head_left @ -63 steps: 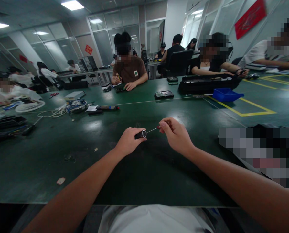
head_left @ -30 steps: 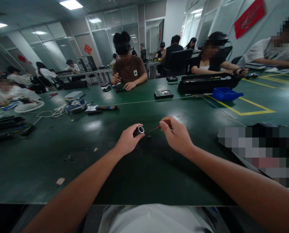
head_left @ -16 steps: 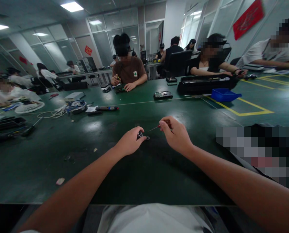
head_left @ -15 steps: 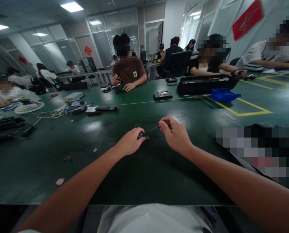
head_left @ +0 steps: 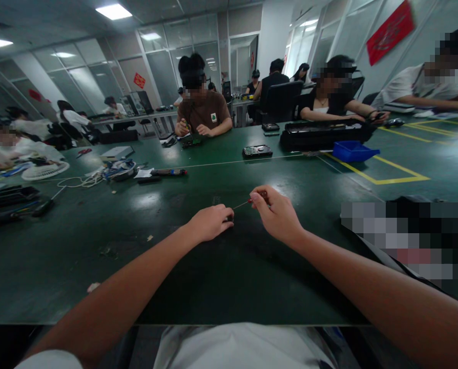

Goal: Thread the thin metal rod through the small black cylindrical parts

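Observation:
My right hand (head_left: 277, 210) is closed on the handle of a small screwdriver (head_left: 260, 197), whose thin shaft points left and slightly down. The shaft's tip is beside the fingers of my left hand (head_left: 212, 222). Those left fingers are curled round a small dark object (head_left: 229, 218) at the middle of the green table (head_left: 252, 287). Most of that object is hidden by the fingers, so its shape cannot be made out.
Beyond my hands lie an open metal-and-black device (head_left: 257, 150), a blue tray (head_left: 352, 151) and a long black unit (head_left: 325, 135). Cables (head_left: 117, 170), pens and a screwdriver (head_left: 48, 202) are at left. A dark bag (head_left: 436, 215) is at right. People sit across the table.
My left hand has moved slightly right, and its fingers now cover the small dark object and round piece seen before. The screwdriver has shifted slightly left. Across the table, a person's hands have moved.

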{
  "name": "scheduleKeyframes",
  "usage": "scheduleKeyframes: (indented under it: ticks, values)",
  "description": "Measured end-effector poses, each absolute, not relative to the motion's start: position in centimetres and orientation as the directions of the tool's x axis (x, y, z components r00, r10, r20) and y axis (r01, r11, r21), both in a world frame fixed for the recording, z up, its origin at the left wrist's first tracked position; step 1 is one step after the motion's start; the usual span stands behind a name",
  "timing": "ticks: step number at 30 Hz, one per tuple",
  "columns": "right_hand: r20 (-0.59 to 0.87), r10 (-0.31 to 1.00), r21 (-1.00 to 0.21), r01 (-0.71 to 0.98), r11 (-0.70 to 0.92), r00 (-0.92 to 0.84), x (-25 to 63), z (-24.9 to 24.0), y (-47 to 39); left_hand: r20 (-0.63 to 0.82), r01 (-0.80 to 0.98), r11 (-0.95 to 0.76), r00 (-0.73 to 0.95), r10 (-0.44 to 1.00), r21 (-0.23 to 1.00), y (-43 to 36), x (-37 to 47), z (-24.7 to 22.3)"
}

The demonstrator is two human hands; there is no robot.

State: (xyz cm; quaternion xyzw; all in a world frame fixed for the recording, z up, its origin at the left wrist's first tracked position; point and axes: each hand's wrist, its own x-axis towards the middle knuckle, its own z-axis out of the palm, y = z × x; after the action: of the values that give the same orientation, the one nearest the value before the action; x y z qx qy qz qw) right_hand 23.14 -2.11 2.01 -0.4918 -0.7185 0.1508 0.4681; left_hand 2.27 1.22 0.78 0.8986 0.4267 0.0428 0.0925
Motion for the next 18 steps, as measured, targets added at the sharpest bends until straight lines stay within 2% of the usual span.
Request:
scheduleKeyframes:
  ticks: [5,11,13,15,18]
  values:
    - [0.532,0.844,-0.682,0.555,0.477,-0.073,23.1,2.0,-2.0,0.104,0.768,-0.558,0.557,0.824,0.315,1.2,0.6,1.1]
    - [0.528,0.844,-0.684,0.541,0.489,-0.096,23.2,1.9,-2.0,0.187,0.752,-0.308,0.245,0.951,0.583,2.5,-4.7,2.1]
    - [0.528,0.843,-0.685,0.536,0.493,-0.101,23.2,1.9,-2.0,0.166,0.652,-0.201,0.116,0.979,0.731,3.0,-7.1,2.4]
    - [0.525,0.844,-0.687,0.530,0.496,-0.109,23.2,2.0,-2.0,0.125,0.455,-0.104,-0.016,0.992,0.884,3.1,-9.6,2.7]
    - [0.520,0.846,-0.688,0.530,0.496,-0.116,23.1,2.0,-2.1,0.091,0.193,-0.058,-0.165,0.982,0.979,2.7,-13.2,3.4]
